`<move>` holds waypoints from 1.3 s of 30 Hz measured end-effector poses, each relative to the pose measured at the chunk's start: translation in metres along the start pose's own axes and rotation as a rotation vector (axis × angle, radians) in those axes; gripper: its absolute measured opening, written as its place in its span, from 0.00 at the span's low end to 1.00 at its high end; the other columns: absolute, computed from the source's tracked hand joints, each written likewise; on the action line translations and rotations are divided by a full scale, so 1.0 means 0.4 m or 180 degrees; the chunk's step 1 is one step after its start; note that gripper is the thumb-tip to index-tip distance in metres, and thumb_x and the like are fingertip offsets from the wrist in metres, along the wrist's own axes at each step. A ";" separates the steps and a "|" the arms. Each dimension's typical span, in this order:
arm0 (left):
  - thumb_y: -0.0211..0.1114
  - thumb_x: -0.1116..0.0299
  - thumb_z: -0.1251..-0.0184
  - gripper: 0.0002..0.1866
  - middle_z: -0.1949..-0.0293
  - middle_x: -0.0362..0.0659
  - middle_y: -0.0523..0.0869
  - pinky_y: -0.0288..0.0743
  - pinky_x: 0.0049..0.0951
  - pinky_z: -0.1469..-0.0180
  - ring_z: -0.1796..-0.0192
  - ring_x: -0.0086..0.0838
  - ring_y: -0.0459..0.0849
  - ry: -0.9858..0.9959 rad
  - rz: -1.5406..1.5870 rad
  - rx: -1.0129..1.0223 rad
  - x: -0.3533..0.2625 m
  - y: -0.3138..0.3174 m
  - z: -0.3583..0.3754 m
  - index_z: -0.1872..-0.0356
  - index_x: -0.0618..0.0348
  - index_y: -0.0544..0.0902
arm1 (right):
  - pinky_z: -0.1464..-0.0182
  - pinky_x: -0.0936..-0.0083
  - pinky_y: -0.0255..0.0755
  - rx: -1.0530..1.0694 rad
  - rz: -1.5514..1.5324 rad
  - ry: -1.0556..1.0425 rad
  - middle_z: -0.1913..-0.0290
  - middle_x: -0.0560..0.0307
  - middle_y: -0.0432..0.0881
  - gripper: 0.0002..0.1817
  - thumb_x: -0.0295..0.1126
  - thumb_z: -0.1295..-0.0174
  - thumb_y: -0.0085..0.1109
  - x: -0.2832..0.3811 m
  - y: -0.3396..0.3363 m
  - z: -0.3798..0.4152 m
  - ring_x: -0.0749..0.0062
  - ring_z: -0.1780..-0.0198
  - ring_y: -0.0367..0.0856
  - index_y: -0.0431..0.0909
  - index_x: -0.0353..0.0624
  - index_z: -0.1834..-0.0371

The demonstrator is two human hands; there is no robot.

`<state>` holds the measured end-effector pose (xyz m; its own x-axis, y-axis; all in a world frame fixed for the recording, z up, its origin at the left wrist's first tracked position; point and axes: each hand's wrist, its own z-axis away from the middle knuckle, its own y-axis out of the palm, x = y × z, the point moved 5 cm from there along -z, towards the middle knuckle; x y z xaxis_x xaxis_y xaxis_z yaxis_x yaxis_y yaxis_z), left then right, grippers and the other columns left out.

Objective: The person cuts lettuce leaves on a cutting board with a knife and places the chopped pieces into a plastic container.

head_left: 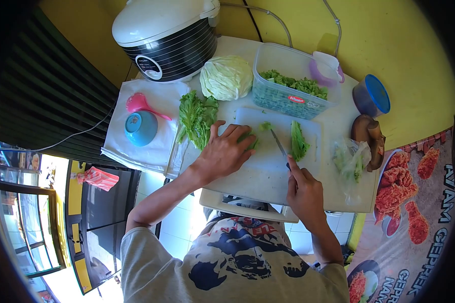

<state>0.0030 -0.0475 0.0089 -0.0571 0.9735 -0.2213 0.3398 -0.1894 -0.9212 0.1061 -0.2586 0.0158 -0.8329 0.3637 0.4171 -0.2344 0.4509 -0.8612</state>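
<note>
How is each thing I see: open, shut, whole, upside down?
Rice cooker: lid shut
Cabbage: looks whole
Clear tub: lid off, partly filled with greens
Blue-lidded container: lid on
Blue bowl: upside down
Pink ladle: lying down
Knife: gripped in the right hand
Left hand: fingers bent over a leaf piece

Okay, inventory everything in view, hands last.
Smooth table: 1, white, centre
Flat cutting board: 1, whitish, mid-table
Striped rice cooker: 1, black-white, back-left
Round cabbage: 1, pale green, beside cooker
Rectangular plastic tub: 1, clear, behind board
Chopped lettuce: 1 heap, green, in tub
Round lidded container: 1, blue, back-right
Lumpy object: 1, brown, right edge
Plastic bag: 1, clear, board's right
Lettuce bunch: 1, green, board's left
Curled lettuce leaf: 1, green, on board
Slim metal knife: 1, grey, over board
Round bowl: 1, blue, table's left
Rounded scoop: 1, pink, behind bowl
Printed banner: 1, grey-red, lower-right
Left hand: 1, bare, board's left
Right hand: 1, bare, on knife
</note>
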 end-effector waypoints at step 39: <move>0.73 0.69 0.35 0.16 0.43 0.50 0.89 0.76 0.46 0.28 0.35 0.44 0.85 -0.0150 0.0313 -0.0819 -0.018 0.009 0.054 0.48 0.65 0.89 | 0.75 0.64 0.79 0.0375 0.0151 -0.0539 0.67 0.53 0.78 0.36 0.22 0.37 0.63 0.077 0.099 -0.035 0.60 0.78 0.80 0.71 0.44 0.21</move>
<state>-0.0157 -0.0582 0.0002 -0.0536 0.9439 -0.3258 0.5727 -0.2382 -0.7844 0.0784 -0.2180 -0.0015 -0.9144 0.2357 0.3290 -0.2414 0.3345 -0.9109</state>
